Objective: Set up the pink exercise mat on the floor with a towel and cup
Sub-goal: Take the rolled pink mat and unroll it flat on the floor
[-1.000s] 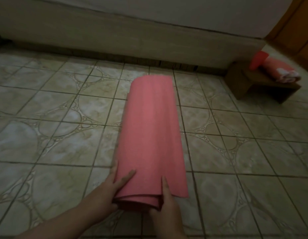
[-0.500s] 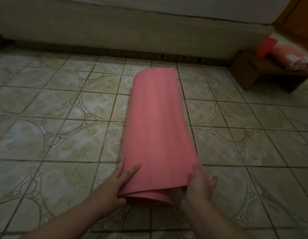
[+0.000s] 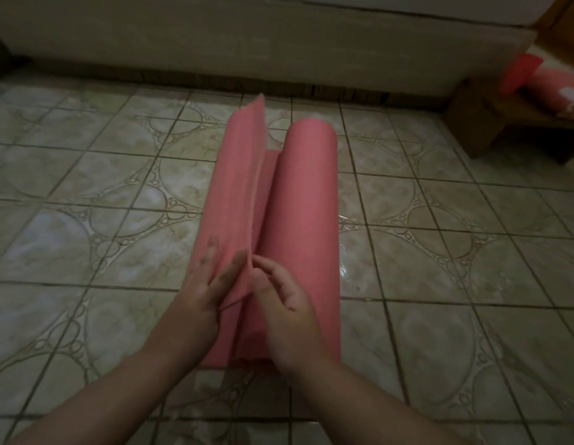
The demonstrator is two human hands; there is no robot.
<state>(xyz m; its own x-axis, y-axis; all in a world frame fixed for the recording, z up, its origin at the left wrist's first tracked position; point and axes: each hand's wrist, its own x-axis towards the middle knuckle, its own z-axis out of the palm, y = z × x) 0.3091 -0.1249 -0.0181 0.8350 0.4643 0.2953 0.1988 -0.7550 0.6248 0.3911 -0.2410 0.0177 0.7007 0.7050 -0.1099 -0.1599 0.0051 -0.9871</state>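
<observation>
The pink exercise mat (image 3: 306, 200) lies on the tiled floor in front of me, partly unrolled, with the roll on the right and its loose flap standing up on the left. My left hand (image 3: 205, 287) holds the flap's near edge, fingers on its outer face and thumb on the inner side. My right hand (image 3: 284, 303) pinches the same edge from the right. At the far right, a red cup (image 3: 520, 73) and a rolled pink towel (image 3: 558, 91) sit on a low wooden stool (image 3: 504, 123).
Patterned tile floor (image 3: 86, 220) spreads to both sides of the mat. A low pale ledge (image 3: 247, 49) runs along the far wall. A wooden door or cabinet shows at the top right corner.
The mat's outer flap has been lifted off the roll and stands up on the left. Both hands moved from the roll's near end onto the flap's edge.
</observation>
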